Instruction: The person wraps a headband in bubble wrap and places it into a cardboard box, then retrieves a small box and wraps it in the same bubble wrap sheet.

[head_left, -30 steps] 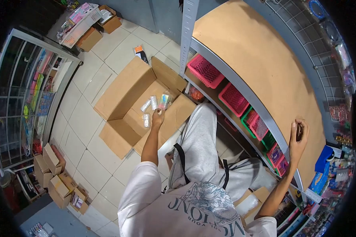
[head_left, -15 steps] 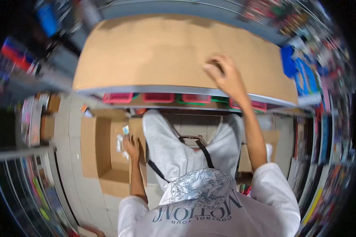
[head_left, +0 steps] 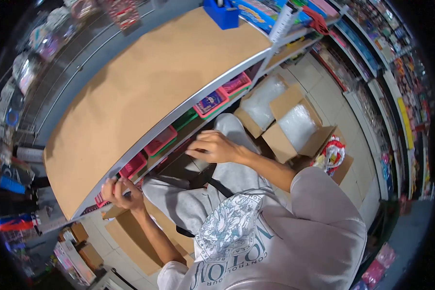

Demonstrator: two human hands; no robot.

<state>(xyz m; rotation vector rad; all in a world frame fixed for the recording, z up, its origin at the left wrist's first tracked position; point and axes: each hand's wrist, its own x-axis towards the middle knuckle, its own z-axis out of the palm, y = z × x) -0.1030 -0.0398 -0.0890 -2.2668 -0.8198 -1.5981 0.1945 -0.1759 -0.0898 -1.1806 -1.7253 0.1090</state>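
Observation:
My left hand (head_left: 122, 193) is raised beside the front edge of the brown tabletop (head_left: 145, 92), near its left end, above an open cardboard box (head_left: 135, 237). Its fingers are curled, and whatever they may hold is too small to name. My right hand (head_left: 214, 147) hovers over the gap between my knees, in front of the shelf under the table. The fingers of that hand are bent in towards the palm, and what is inside them is hidden. Pink baskets (head_left: 210, 104) and a green basket (head_left: 184, 119) stand on this under-table shelf.
Open boxes with clear-wrapped contents (head_left: 298, 126) stand on the floor at the right, beside a red and white bundle (head_left: 332, 153). A blue holder (head_left: 221, 14) sits at the table's far end. Packed shelves (head_left: 372, 92) line the right side; a wire rack (head_left: 77, 67) runs behind the table.
The view has turned to the right. My left hand has come up out of the cardboard box to the table edge. My right hand has left the space above the tabletop and moved down over my lap.

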